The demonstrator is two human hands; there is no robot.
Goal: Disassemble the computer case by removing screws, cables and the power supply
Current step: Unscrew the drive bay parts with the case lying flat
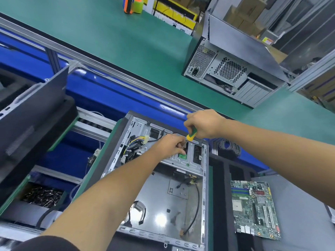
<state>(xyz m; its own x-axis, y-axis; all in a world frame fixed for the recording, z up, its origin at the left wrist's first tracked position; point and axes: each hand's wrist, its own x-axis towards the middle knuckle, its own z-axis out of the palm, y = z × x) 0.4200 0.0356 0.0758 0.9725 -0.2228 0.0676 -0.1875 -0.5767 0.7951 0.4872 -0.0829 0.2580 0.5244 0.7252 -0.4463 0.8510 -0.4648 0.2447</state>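
Observation:
An open grey computer case [204, 187] lies on its side in front of me, its floor bare apart from loose black cables [194, 211]. A bundle of yellow and black power cables [135, 142] hangs at the case's far left. My right hand [203, 125] grips a screwdriver with a yellow and green handle [191, 135], pointing down at the drive cage [183, 163] at the far end. My left hand [171, 146] reaches into that cage beside the screwdriver tip, fingers curled; what they pinch is hidden.
A removed motherboard [255, 209] lies right of the case on a grey pad. A second closed computer case [233, 69] stands on the green bench behind. A bin of screws [42, 195] sits low left, a dark panel [32, 109] leans at left. A tape dispenser [133, 4] is far back.

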